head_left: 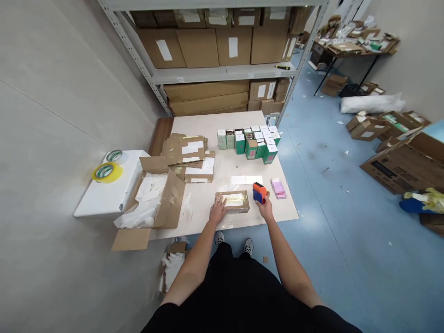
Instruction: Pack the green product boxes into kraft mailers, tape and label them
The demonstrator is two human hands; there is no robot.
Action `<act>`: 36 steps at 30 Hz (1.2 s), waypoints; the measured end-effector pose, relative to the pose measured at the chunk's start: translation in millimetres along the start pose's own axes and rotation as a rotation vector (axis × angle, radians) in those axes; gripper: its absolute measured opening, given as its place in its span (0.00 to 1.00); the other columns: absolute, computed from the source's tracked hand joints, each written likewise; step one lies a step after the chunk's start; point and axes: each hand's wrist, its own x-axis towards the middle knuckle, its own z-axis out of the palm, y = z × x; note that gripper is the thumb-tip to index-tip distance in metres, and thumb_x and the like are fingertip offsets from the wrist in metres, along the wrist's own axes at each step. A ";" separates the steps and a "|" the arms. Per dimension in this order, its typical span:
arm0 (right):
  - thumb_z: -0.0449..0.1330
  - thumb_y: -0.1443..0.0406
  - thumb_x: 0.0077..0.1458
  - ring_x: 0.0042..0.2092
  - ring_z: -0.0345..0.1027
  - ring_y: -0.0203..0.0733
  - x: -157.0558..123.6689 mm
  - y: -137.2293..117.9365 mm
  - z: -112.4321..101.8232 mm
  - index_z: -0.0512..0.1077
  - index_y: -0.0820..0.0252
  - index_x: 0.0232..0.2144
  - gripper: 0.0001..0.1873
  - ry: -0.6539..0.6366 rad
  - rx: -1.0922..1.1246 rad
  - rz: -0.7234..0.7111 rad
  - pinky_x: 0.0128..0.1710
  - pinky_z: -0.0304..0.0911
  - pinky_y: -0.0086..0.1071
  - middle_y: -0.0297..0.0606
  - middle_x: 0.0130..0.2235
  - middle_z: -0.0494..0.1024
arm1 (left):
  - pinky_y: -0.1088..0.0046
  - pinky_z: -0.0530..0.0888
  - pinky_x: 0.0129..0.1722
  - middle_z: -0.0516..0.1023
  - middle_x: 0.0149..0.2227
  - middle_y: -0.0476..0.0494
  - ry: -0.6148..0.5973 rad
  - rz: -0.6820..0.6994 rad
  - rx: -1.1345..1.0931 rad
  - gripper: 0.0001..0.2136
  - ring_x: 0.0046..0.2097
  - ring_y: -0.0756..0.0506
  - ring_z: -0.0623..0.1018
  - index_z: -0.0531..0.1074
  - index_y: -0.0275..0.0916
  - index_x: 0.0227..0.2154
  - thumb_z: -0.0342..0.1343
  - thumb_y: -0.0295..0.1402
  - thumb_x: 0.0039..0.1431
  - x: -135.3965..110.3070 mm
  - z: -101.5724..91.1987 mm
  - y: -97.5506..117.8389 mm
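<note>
A small brown cardboard box [236, 201], taped shiny on top, lies near the front edge of the pale table [208, 122]. My left hand [218, 210] rests flat on the box's left end, fingers spread. My right hand [265, 207] is closed round an orange and blue tape dispenser [259, 192] just right of the box. A white label strip [246, 180] lies behind the box, and a pink pad [278, 188] sits to the right of the dispenser.
Several green and white small boxes [250, 141] stand at the table's back right. Flattened cartons [189, 157] and an open carton of white packing [152, 199] lie left. Tape rolls [107, 172] sit on a white stand. Shelving with cartons [215, 46] stands behind; boxes litter the blue floor at right.
</note>
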 end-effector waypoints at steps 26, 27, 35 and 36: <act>0.76 0.47 0.35 0.47 0.77 0.54 -8.0 -44.6 80.1 0.84 0.57 0.41 0.31 -0.341 0.260 0.177 0.54 0.70 0.45 0.39 0.41 0.85 | 0.67 0.73 0.57 0.79 0.58 0.39 -0.172 0.267 -0.654 0.21 0.57 0.39 0.78 0.80 0.39 0.54 0.57 0.44 0.64 67.1 -118.1 39.1; 0.76 0.47 0.35 0.47 0.77 0.54 -9.2 -46.3 79.5 0.84 0.56 0.40 0.30 -0.339 0.264 0.180 0.54 0.69 0.45 0.38 0.40 0.85 | 0.67 0.74 0.55 0.82 0.55 0.40 -0.206 0.297 -0.657 0.21 0.55 0.40 0.79 0.82 0.39 0.51 0.58 0.45 0.62 68.2 -119.4 40.1; 0.70 0.47 0.44 0.40 0.74 0.48 -14.6 -62.5 80.8 0.81 0.56 0.35 0.22 -0.321 0.081 0.087 0.44 0.69 0.39 0.36 0.36 0.82 | 0.70 0.74 0.40 0.86 0.35 0.44 -0.177 0.297 -0.643 0.14 0.40 0.43 0.80 0.85 0.37 0.33 0.62 0.43 0.55 68.3 -127.8 34.2; 0.68 0.47 0.46 0.38 0.73 0.47 -15.3 -64.8 82.3 0.80 0.57 0.34 0.21 -0.306 0.028 0.066 0.42 0.68 0.38 0.36 0.34 0.81 | 0.71 0.74 0.39 0.85 0.33 0.45 -0.160 0.285 -0.642 0.14 0.38 0.43 0.80 0.85 0.38 0.32 0.62 0.43 0.55 67.2 -128.0 33.1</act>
